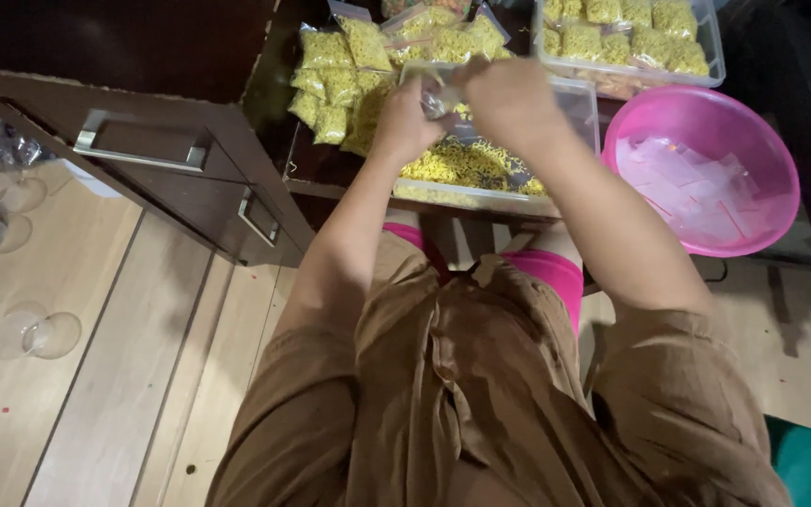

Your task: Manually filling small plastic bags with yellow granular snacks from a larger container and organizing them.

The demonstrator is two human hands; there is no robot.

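My left hand (pixel 404 117) and my right hand (pixel 511 92) meet above a clear plastic tub (pixel 481 195) of loose yellow snack pieces. Both hands pinch a small clear plastic bag (pixel 436 94) between them. The bag's contents are hard to make out. A pile of filled yellow snack bags (pixel 344 75) lies to the left of the tub, close to my left hand.
A pink basin (pixel 706 113) holding empty clear bags sits at the right. Another clear tub (pixel 696 66) of filled bags stands at the back right. A dark drawer cabinet (pixel 171 178) is at the left, with clear glasses (pixel 39 333) on the wooden floor.
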